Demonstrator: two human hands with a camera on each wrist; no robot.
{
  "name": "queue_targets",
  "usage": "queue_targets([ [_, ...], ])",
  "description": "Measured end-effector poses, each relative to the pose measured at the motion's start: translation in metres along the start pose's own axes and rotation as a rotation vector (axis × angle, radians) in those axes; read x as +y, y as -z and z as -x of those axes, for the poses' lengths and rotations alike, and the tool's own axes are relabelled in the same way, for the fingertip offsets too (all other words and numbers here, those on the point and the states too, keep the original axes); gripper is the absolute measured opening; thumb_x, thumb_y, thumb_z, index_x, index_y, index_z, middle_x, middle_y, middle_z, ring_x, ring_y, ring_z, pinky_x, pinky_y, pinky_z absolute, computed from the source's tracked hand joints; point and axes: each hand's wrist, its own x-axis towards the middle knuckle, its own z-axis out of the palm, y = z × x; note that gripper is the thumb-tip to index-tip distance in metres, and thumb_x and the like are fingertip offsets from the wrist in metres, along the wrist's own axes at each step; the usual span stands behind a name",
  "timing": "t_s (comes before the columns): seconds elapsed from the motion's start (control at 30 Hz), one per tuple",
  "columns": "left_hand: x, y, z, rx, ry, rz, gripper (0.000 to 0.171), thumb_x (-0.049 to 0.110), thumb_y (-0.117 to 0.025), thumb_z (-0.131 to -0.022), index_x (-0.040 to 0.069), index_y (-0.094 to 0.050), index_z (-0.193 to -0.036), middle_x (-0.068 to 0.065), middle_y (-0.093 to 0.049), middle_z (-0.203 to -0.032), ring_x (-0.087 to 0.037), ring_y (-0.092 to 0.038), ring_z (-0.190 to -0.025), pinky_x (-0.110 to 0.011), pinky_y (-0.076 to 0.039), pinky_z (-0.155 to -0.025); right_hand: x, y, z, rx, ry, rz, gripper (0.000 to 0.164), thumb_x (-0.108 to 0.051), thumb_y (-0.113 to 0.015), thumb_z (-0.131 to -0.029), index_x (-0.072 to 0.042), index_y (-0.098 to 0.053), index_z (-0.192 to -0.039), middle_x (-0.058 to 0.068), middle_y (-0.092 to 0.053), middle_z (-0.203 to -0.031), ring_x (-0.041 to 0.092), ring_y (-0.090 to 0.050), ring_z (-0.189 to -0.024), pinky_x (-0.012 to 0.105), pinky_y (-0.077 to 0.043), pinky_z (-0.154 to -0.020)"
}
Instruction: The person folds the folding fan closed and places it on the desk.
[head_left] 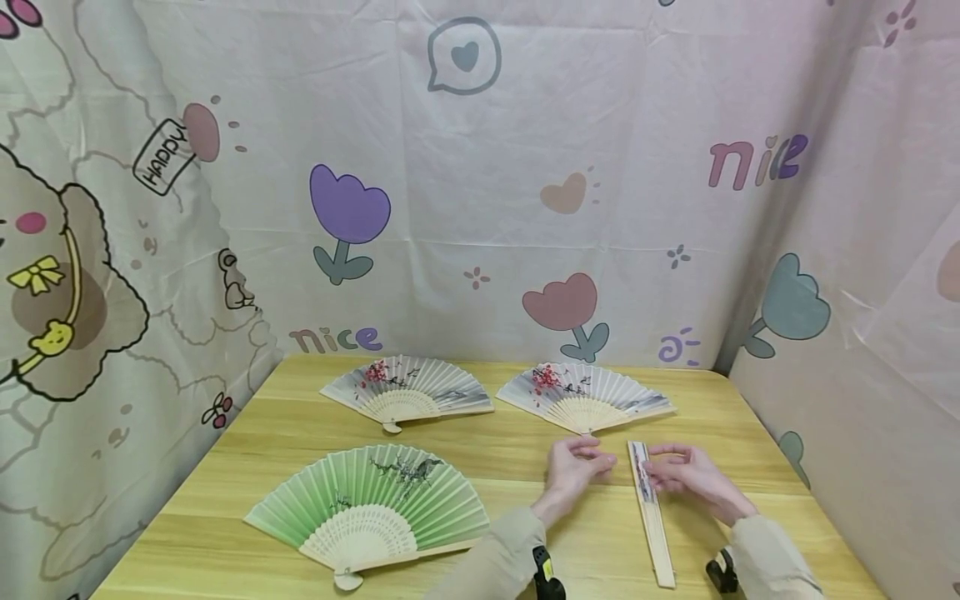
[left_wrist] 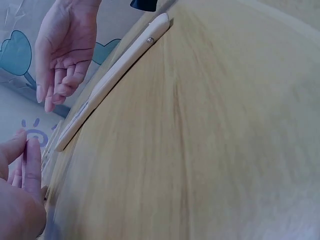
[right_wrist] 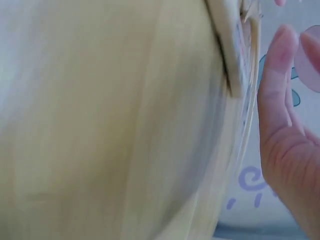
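Note:
A folded hand fan (head_left: 653, 521) lies on the wooden table at the right, its ribs shut together and a strip of printed cloth showing near its far end. Just right of it hovers my right hand (head_left: 693, 477), fingers loosely bent, holding nothing. The left wrist view shows that right hand (left_wrist: 70, 47) above the folded fan (left_wrist: 112, 80), apart from it. My left hand (head_left: 573, 473) is to the fan's left, thumb and fingers close together with nothing between them. Behind it stands a spread grey-white fan (head_left: 600, 387) with red blossoms.
A second spread grey-white fan (head_left: 420, 385) lies at the back left of the table (head_left: 247, 450). Nearer, a spread green fan (head_left: 360, 492) with a dark branch print covers the front left. Patterned cloth (head_left: 465, 167) hangs behind and at both sides.

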Motion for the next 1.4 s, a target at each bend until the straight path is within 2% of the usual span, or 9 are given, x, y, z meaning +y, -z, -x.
queue_targets([
  [0.23,0.003,0.007,-0.006,0.093,-0.025,0.100,0.038,-0.009,-0.080,-0.076,-0.015,-0.065,-0.111,-0.020,-0.075,-0.088,-0.010,-0.072,-0.068,-0.028,-0.069,-0.071,-0.007,-0.010,-0.006,0.090,0.006,-0.108,0.063,-0.003,-0.058,-0.099,0.022,-0.021,-0.144,0.002,-0.075,-0.104,0.010,-0.073,-0.095,0.023,-0.064,-0.092],
  [0.43,0.004,0.014,-0.010,0.137,-0.050,0.138,0.037,-0.010,-0.078,-0.077,-0.017,-0.064,-0.111,-0.026,-0.074,-0.093,-0.007,-0.070,-0.067,-0.025,-0.068,-0.070,-0.012,-0.016,-0.010,0.159,0.016,-0.170,0.072,-0.001,-0.058,-0.099,0.020,-0.011,-0.149,0.007,-0.075,-0.109,0.011,-0.073,-0.100,0.024,-0.062,-0.098],
  [0.77,0.006,0.029,-0.017,0.204,-0.020,0.137,0.044,-0.002,-0.080,-0.080,-0.012,-0.064,-0.119,-0.023,-0.075,-0.109,-0.006,-0.072,-0.080,-0.016,-0.064,-0.071,-0.019,-0.025,-0.019,0.232,0.014,-0.356,0.070,0.004,-0.049,-0.101,0.018,-0.002,-0.152,0.005,-0.076,-0.108,0.009,-0.072,-0.100,0.027,-0.058,-0.107],
  [0.9,0.007,0.035,-0.018,0.217,-0.001,0.153,0.048,0.000,-0.078,-0.083,-0.011,-0.060,-0.126,-0.024,-0.071,-0.119,-0.007,-0.072,-0.088,-0.014,-0.062,-0.073,-0.020,-0.030,-0.022,0.264,0.008,-0.439,0.069,0.007,-0.046,-0.101,0.017,-0.002,-0.152,0.003,-0.075,-0.100,0.010,-0.072,-0.097,0.029,-0.055,-0.110],
  [1.0,0.008,0.038,-0.019,0.228,0.004,0.171,0.049,-0.001,-0.075,-0.085,-0.012,-0.057,-0.129,-0.027,-0.068,-0.125,-0.015,-0.073,-0.098,-0.014,-0.063,-0.078,-0.021,-0.035,-0.027,0.285,-0.001,-0.479,0.066,0.008,-0.048,-0.100,0.018,-0.008,-0.152,0.001,-0.073,-0.093,0.009,-0.072,-0.094,0.028,-0.055,-0.110],
  [1.1,0.008,0.040,-0.020,0.236,0.006,0.190,0.051,-0.003,-0.074,-0.086,-0.013,-0.054,-0.132,-0.030,-0.064,-0.130,-0.025,-0.072,-0.110,-0.017,-0.063,-0.084,-0.021,-0.039,-0.032,0.306,-0.002,-0.523,0.052,0.011,-0.049,-0.098,0.019,-0.027,-0.144,0.002,-0.073,-0.089,0.010,-0.072,-0.090,0.027,-0.058,-0.106],
  [1.2,0.009,0.040,-0.020,0.236,0.005,0.201,0.054,-0.004,-0.072,-0.087,-0.015,-0.050,-0.135,-0.033,-0.059,-0.134,-0.034,-0.067,-0.119,-0.022,-0.063,-0.092,-0.021,-0.041,-0.036,0.322,-0.006,-0.562,0.027,0.012,-0.050,-0.097,0.015,-0.054,-0.123,0.004,-0.073,-0.087,0.011,-0.072,-0.089,0.026,-0.061,-0.102],
  [1.27,0.009,0.041,-0.020,0.236,0.007,0.202,0.055,-0.004,-0.071,-0.088,-0.017,-0.047,-0.136,-0.035,-0.057,-0.136,-0.038,-0.064,-0.123,-0.027,-0.062,-0.098,-0.020,-0.043,-0.039,0.329,-0.010,-0.572,0.021,0.012,-0.049,-0.097,0.010,-0.065,-0.111,0.004,-0.074,-0.087,0.011,-0.071,-0.090,0.026,-0.061,-0.102],
  [1.4,0.010,0.041,-0.020,0.240,0.023,0.215,0.057,-0.003,-0.069,-0.090,-0.018,-0.043,-0.139,-0.037,-0.053,-0.139,-0.041,-0.060,-0.128,-0.035,-0.058,-0.108,-0.019,-0.047,-0.045,0.341,-0.029,-0.572,0.023,0.010,-0.049,-0.098,0.010,-0.064,-0.115,0.005,-0.074,-0.091,0.011,-0.070,-0.091,0.026,-0.058,-0.106],
])
